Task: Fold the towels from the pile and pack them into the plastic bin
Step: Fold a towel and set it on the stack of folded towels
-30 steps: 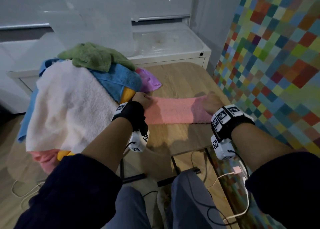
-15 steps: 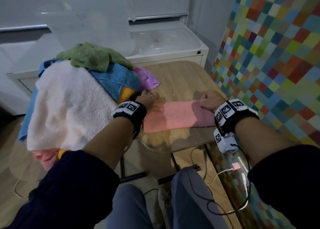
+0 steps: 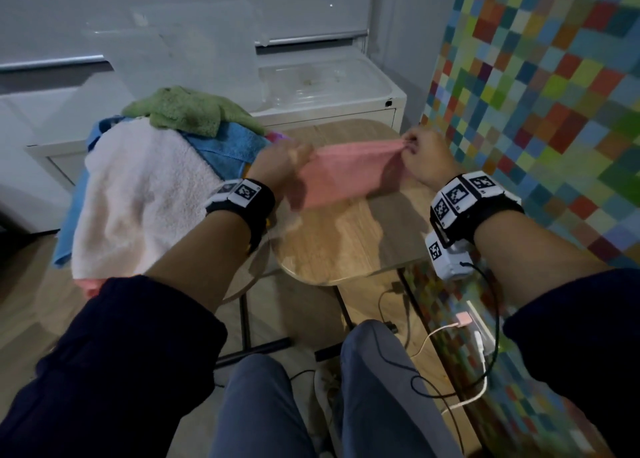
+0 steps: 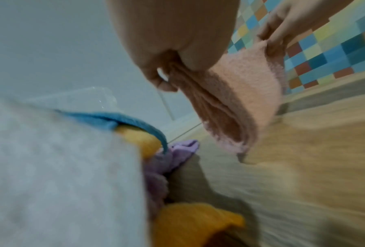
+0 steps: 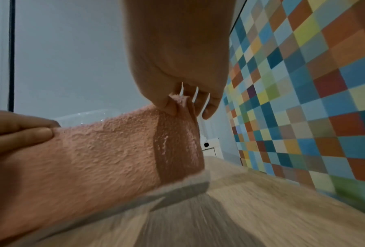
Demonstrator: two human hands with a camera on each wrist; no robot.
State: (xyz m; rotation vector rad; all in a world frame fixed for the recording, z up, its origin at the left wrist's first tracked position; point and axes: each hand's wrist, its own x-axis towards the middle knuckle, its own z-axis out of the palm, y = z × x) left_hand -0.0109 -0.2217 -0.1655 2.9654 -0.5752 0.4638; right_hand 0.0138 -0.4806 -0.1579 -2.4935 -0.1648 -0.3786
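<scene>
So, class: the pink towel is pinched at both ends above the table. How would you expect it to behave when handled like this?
Probably floppy: the pink towel sags between the left hand and right hand. Likely light, since fingertip pinches seem enough to carry it. Its fuzzy pile suggests it won't slip easily.

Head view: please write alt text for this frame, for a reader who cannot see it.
Both hands pinch the top corners of a folded pink towel, left hand and right hand, lifting it over a round wooden table. A pile of towels sits to the left, a clear plastic bin on a white cabinet behind.
</scene>
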